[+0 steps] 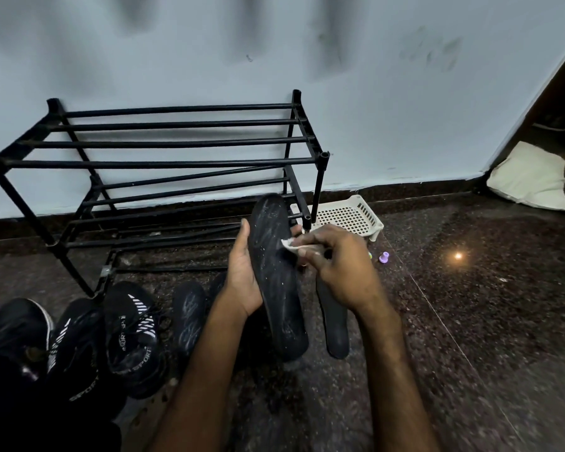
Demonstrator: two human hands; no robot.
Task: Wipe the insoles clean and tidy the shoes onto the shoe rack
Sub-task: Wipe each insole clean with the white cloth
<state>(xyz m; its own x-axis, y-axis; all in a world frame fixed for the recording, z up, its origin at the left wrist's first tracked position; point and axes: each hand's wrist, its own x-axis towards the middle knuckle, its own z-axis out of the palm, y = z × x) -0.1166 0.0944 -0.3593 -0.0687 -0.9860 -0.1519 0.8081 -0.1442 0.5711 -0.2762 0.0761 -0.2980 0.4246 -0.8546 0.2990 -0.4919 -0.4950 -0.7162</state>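
Note:
My left hand (242, 275) grips a long black insole (274, 272) by its left edge and holds it upright over the floor. White specks and streaks cover its surface. My right hand (336, 259) pinches a small white wipe (289, 245) against the insole's right edge. A second black insole (335, 321) lies flat on the floor just to the right. Another insole (188, 316) with pale streaks lies to the left of my left forearm. Black sport shoes (131, 334) with white stripes sit at the lower left. The black shoe rack (177, 164) stands against the wall with bare shelves.
A white perforated plastic basket (349, 216) sits on the floor right of the rack. A small purple cap (384, 257) lies near it. A pale cushion (532, 179) leans in the right corner by a dark doorway. The floor is dark speckled granite.

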